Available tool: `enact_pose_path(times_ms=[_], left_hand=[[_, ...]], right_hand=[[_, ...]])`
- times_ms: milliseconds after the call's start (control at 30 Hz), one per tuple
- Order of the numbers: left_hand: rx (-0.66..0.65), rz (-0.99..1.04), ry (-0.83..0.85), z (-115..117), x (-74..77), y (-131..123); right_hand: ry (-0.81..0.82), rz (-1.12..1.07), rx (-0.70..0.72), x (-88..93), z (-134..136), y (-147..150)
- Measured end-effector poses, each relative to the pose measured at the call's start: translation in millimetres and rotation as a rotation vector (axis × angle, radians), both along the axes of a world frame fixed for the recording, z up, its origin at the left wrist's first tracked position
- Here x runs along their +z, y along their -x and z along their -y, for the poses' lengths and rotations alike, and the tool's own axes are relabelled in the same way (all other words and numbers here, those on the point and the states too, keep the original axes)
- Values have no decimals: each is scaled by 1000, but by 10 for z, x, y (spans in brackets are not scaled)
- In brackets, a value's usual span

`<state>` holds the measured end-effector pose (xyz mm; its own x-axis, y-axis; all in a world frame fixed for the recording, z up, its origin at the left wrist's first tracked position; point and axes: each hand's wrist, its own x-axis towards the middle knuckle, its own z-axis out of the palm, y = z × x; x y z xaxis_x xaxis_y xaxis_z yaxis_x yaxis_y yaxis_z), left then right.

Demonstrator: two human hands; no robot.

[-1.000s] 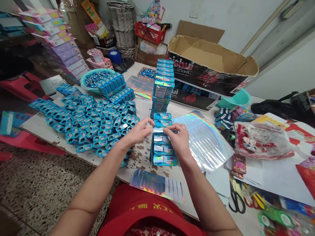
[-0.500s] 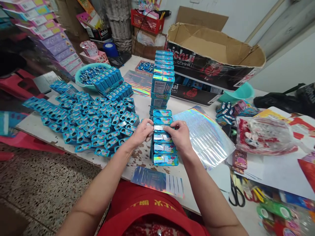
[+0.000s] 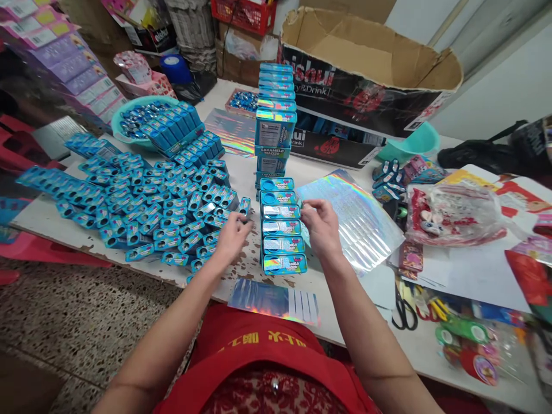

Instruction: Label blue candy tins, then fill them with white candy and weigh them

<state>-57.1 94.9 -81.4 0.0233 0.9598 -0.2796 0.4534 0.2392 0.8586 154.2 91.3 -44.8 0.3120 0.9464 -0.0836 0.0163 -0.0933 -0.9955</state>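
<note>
A row of blue candy boxes (image 3: 282, 245) marked "Caramelo Macizo" stands in front of me. Shiny silver strips lie across the tops of the nearer ones. My left hand (image 3: 233, 238) is off to the left of this row, its fingers curled together by a small blue box (image 3: 245, 206). On the row's other side, my right hand (image 3: 321, 227) has thumb and fingertips pinched close to the third box's edge. Whatever either hand may hold is too small to see. Right of the row lies a holographic sticker sheet (image 3: 351, 218).
Many blue boxes (image 3: 142, 201) crowd the table's left side. A turquoise basin (image 3: 121, 123) holds wrapped candies. Beyond the row rises a stack of blue boxes (image 3: 276, 132), beside large black cartons (image 3: 328, 92). Scissors (image 3: 404, 313) and a cut silver sheet (image 3: 271, 302) lie near the front edge.
My hands have drawn apart from the third box, the left one leftward, the right one slightly rightward. That box's silver strip is now uncovered. The whole view has shifted a little.
</note>
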Motion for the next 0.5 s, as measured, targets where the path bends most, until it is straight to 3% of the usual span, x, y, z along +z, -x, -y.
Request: enact_pose_path(times_ms=[67, 100, 133, 233, 300, 400, 500], left_hand=[[-43, -191, -1, 210, -119, 174], [-131, -282, 30, 335, -188, 230], [-252, -349, 76, 462, -259, 255], [-641, -414, 129, 770, -465, 115], [-821, -420, 125, 859, -586, -97], [-924, -497, 216, 848, -730, -388], [-897, -545, 266, 796, -810, -513]], right_hand=[[39, -13, -132, -170, 330, -138], [83, 52, -169, -285, 528, -192], [152, 159, -119, -412, 730, -228], [318, 542, 249, -798, 1226, -216], [427, 764, 497, -988, 1391, -145], [488, 948, 661, -1122, 1434, -50], [340, 1049, 649, -1168, 1425, -18]])
